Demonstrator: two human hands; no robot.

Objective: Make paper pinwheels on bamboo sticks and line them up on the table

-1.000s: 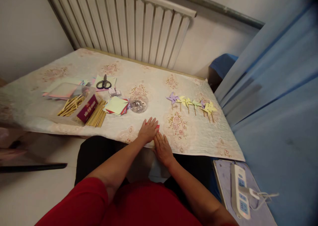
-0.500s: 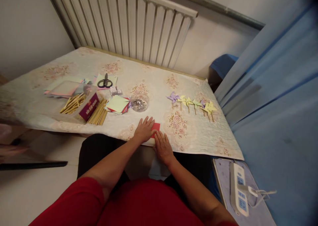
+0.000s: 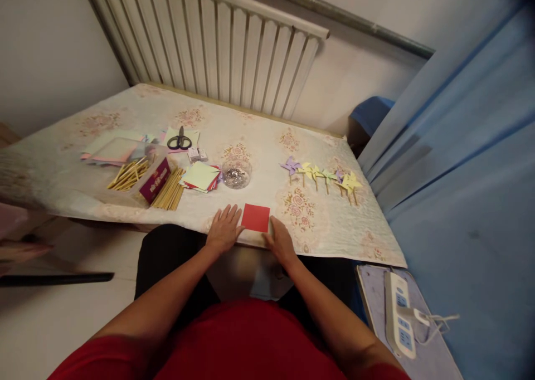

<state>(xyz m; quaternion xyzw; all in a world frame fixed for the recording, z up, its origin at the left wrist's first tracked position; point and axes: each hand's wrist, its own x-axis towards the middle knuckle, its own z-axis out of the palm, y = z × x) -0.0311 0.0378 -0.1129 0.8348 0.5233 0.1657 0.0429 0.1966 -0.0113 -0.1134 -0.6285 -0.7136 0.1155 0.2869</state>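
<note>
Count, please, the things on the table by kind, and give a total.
Red paper square, between left hand and right hand: 1
Paper pinwheels: about 6, overlapping
Scissors: 1
Glass bowl: 1
Stacks of coloured paper: 2
Heaps of wooden sticks: 2
Purple box: 1
Total: about 14

Nothing can be read with certainty: the dark red box (image 3: 154, 180) lying among the wooden sticks (image 3: 169, 181) on the surface (image 3: 267, 146) carries a line of pale gold characters along its side, and they are too small and blurred to make out.
</note>
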